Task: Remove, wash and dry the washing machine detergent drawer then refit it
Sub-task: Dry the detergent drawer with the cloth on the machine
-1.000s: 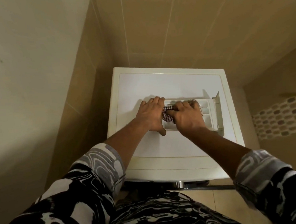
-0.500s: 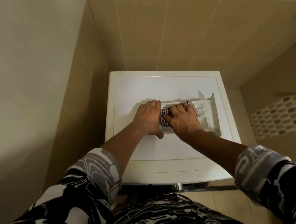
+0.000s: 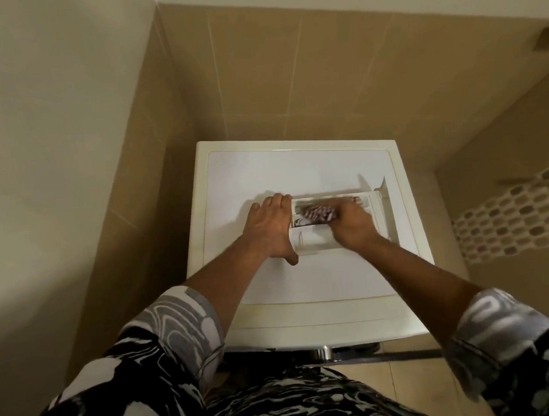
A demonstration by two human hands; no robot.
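Left hand (image 3: 269, 231): flat, fingers straight, steadying the left end of the detergent drawer (image 3: 313, 241).
Right hand (image 3: 352, 225): on the checked cloth (image 3: 319, 213), swept rightward since a moment ago; blur hides whether its fingers curl.
Meaning: drying under way, refitting still ahead.
Detergent drawer: on the washing machine (image 3: 296, 172) top; compartments hold only the cloth.

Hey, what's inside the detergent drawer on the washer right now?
A checked cloth lies bunched in the far compartment of the detergent drawer; the near one shows bare white plastic. The right hand covers the right part, hiding what is there.
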